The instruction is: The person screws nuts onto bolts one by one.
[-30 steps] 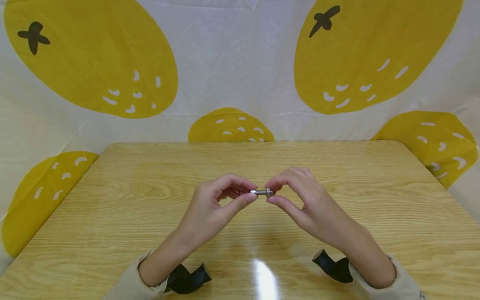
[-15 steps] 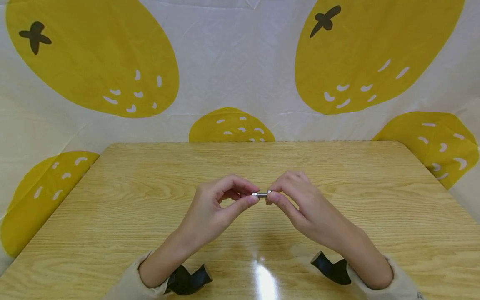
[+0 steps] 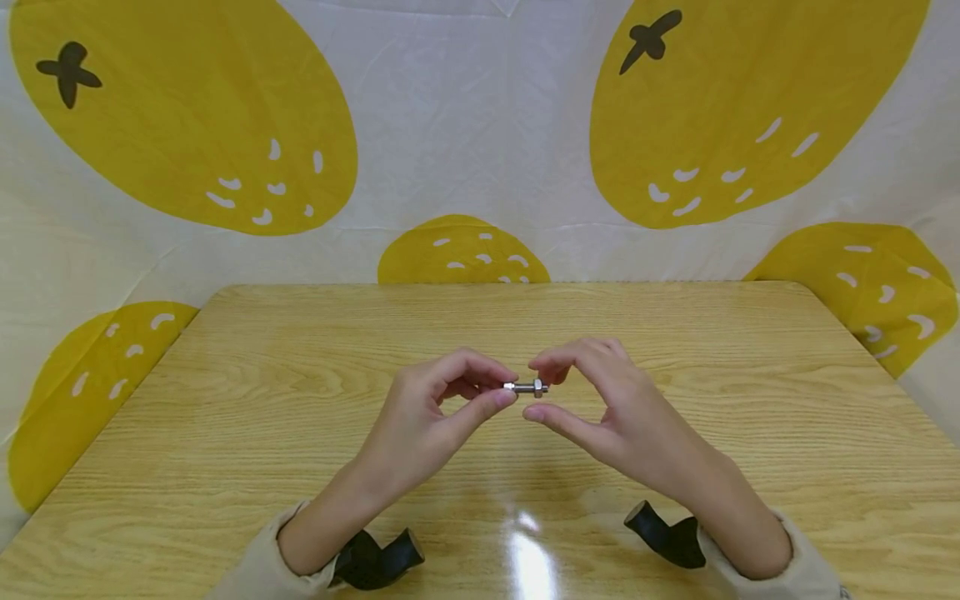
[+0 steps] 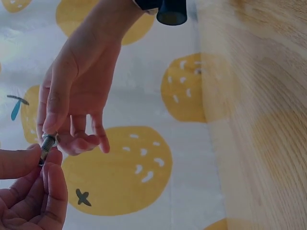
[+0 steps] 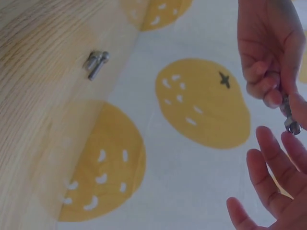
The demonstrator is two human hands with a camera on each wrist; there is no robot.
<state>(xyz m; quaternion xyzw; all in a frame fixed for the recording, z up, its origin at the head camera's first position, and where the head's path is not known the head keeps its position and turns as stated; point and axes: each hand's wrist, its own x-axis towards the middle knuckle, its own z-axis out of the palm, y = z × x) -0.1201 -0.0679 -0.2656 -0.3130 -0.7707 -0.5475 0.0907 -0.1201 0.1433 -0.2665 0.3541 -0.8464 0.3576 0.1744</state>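
Note:
My left hand point(image 3: 431, 408) pinches a small silver bolt point(image 3: 522, 387) by its left end, between thumb and fingers, above the table. The bolt lies level and points right, with a hex nut point(image 3: 537, 387) near its far end and a short bit of thread beyond it. My right hand point(image 3: 615, 408) is held around the nut, thumb below and forefinger above, both spread away from it. In the right wrist view the nut point(image 5: 291, 125) sits just over the right fingertips. The left wrist view shows the bolt's thread point(image 4: 47, 143) between the two hands.
A wooden table point(image 3: 300, 333) lies beneath both hands. Loose silver bolts point(image 5: 98, 62) rest on it in the right wrist view. Behind the table hangs a white cloth point(image 3: 465, 108) with yellow fruit prints. Black curved pieces point(image 3: 378, 560) stick out at both sleeves.
Half a second ago my right thumb and finger were closed over the nut; now they have parted and the nut shows. The left hand keeps its pinch on the bolt.

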